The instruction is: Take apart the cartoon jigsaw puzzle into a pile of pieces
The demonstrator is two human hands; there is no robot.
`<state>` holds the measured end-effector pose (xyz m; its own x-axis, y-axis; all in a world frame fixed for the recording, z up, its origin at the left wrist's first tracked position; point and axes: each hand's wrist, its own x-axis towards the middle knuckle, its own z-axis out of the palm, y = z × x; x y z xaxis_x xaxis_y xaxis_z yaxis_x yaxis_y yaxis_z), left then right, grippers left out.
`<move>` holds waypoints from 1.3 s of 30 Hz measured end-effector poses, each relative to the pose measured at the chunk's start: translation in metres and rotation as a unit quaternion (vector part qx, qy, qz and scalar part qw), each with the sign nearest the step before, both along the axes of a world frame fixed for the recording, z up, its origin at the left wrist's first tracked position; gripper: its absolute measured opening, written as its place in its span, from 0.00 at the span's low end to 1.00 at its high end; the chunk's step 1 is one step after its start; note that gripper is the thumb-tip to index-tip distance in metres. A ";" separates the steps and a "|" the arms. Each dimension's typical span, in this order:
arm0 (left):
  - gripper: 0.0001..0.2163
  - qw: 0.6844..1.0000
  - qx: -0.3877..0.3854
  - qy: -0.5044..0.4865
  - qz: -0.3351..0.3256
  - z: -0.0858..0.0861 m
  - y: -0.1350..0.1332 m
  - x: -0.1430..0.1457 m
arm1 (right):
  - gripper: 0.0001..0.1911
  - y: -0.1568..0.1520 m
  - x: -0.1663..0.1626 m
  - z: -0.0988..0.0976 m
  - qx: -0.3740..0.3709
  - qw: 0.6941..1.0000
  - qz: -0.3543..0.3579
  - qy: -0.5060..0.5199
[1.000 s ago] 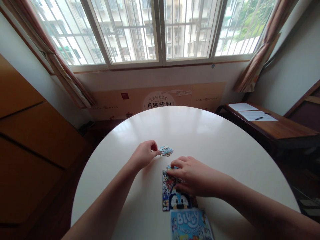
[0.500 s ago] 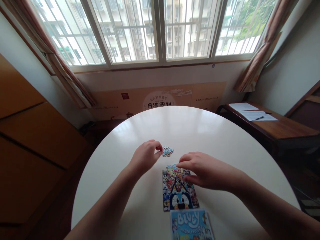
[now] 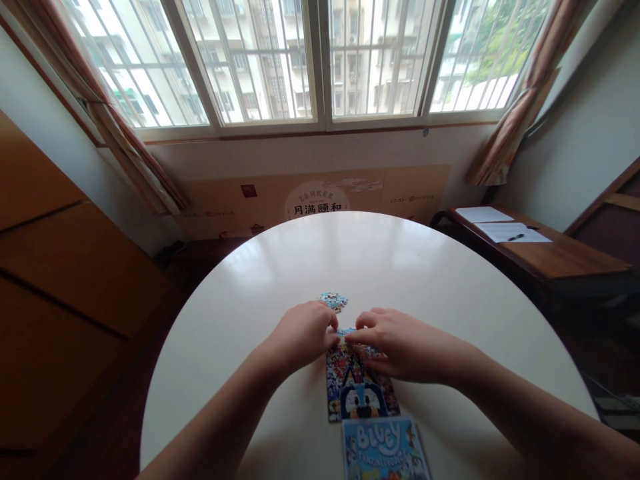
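A partly built colourful jigsaw (image 3: 361, 390) with a blue cartoon dog lies on the round white table (image 3: 400, 267). My left hand (image 3: 304, 333) is curled, its fingertips pinched at the jigsaw's top left corner, probably on a small piece. My right hand (image 3: 400, 345) rests over the jigsaw's top edge, fingers bent and pressing there. Both sets of fingertips almost meet. A small heap of loose pieces (image 3: 334, 301) lies just beyond my left hand. The blue puzzle box (image 3: 383, 450) sits right below the jigsaw.
A dark wooden side table (image 3: 550, 257) at the right carries sheets of paper (image 3: 510, 231) and a pen. Wooden cabinets (image 3: 60, 267) stand at the left. Barred windows and curtains fill the far wall.
My left hand left the heap of loose pieces and came down to the jigsaw's top edge. My right hand lifted slightly, then settled back on that edge.
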<state>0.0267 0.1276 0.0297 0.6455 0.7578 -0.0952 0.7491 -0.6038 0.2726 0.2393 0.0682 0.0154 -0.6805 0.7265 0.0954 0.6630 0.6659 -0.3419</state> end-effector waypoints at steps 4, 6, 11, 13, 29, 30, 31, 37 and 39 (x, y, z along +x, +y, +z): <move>0.06 1.000 0.001 0.010 0.005 -0.002 -0.002 0.005 | 0.12 0.001 -0.001 -0.001 0.001 1.000 0.000 -0.006; 0.06 1.000 -0.004 0.010 0.009 -0.004 -0.001 0.006 | 0.13 0.001 -0.001 -0.002 -0.002 1.000 -0.002 -0.007; 0.06 0.999 -0.036 -0.009 0.029 -0.008 0.002 0.009 | 0.13 -0.001 -0.003 -0.001 -0.003 1.000 -0.007 -0.012; 0.06 0.998 -0.039 -0.018 0.035 -0.008 0.001 0.009 | 0.13 -0.001 -0.004 0.000 -0.003 1.000 -0.009 -0.015; 0.07 0.999 -0.007 0.013 0.028 -0.007 -0.005 0.010 | 0.06 -0.001 -0.005 -0.004 -0.010 0.999 -0.031 0.000; 0.06 0.999 -0.016 0.005 0.031 -0.007 -0.004 0.010 | 0.06 -0.001 -0.005 -0.004 -0.010 0.999 -0.033 -0.001; 0.06 0.999 -0.024 -0.003 0.034 -0.008 -0.003 0.010 | 0.06 -0.001 -0.005 -0.004 -0.011 0.999 -0.034 -0.001; 0.06 0.998 -0.030 -0.029 0.046 -0.008 -0.003 0.010 | 0.10 -0.003 -0.006 0.000 -0.010 0.999 -0.034 0.001; 0.07 0.998 -0.035 -0.036 0.047 -0.009 -0.002 0.009 | 0.10 -0.003 -0.006 0.001 -0.011 0.999 -0.034 -0.001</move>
<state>0.0359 0.1258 0.0210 0.5794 0.8081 -0.1063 0.7782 -0.5097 0.3670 0.2333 0.0652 0.0169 -0.6298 0.7728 0.0779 0.7072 0.6120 -0.3540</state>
